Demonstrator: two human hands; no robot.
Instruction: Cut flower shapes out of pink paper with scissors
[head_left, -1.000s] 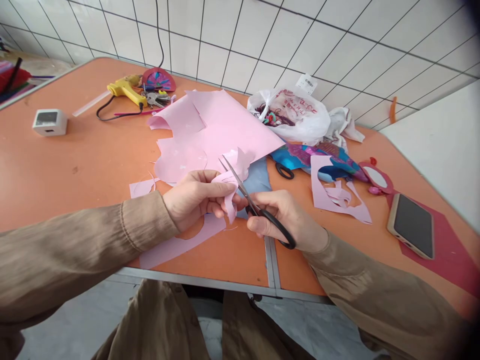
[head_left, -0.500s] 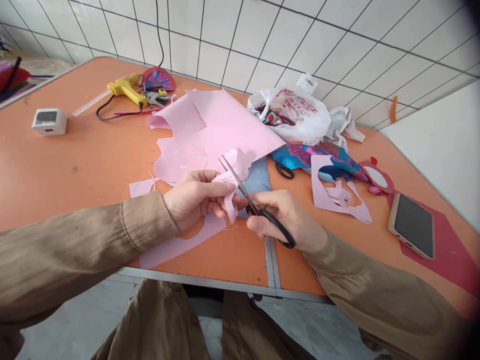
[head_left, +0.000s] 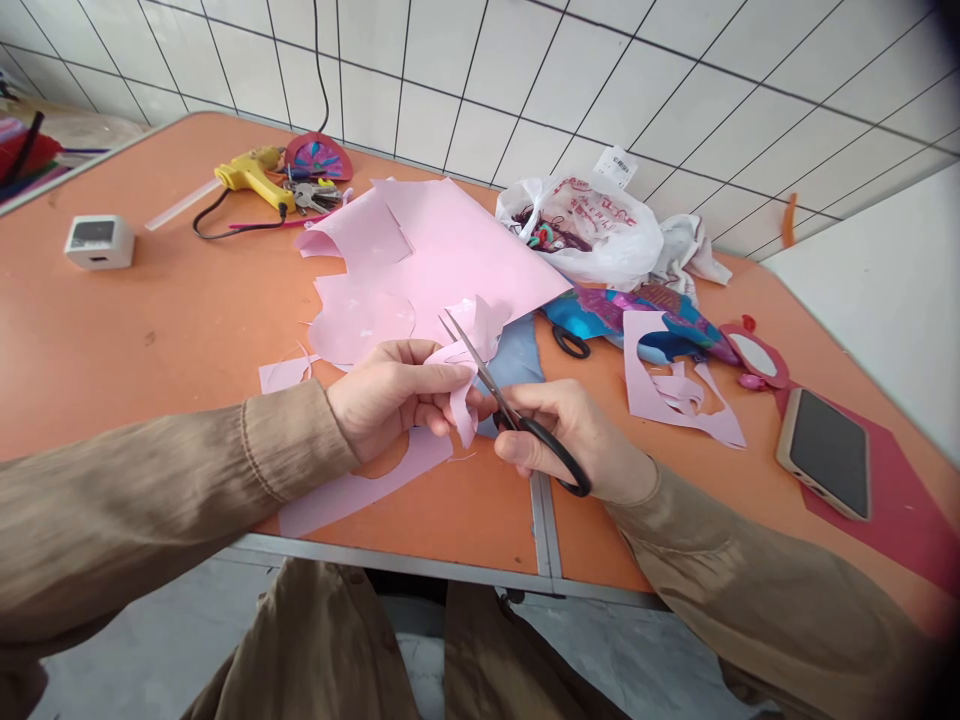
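Note:
My left hand (head_left: 390,395) is closed on a small pink paper piece (head_left: 469,345), pinching it above the orange table (head_left: 150,330). My right hand (head_left: 570,435) grips black-handled scissors (head_left: 510,405), whose blades point up and left into that paper piece. A large pink sheet (head_left: 442,250) with cut-out edges lies just beyond my hands. A pink offcut strip (head_left: 360,485) rests under my left wrist.
A yellow glue gun (head_left: 251,180), keys (head_left: 311,197) and a white cube device (head_left: 97,242) lie at the far left. A white plastic bag (head_left: 592,230), shiny coloured foil (head_left: 645,310), more pink scraps (head_left: 679,395) and a phone (head_left: 825,450) on red paper sit to the right.

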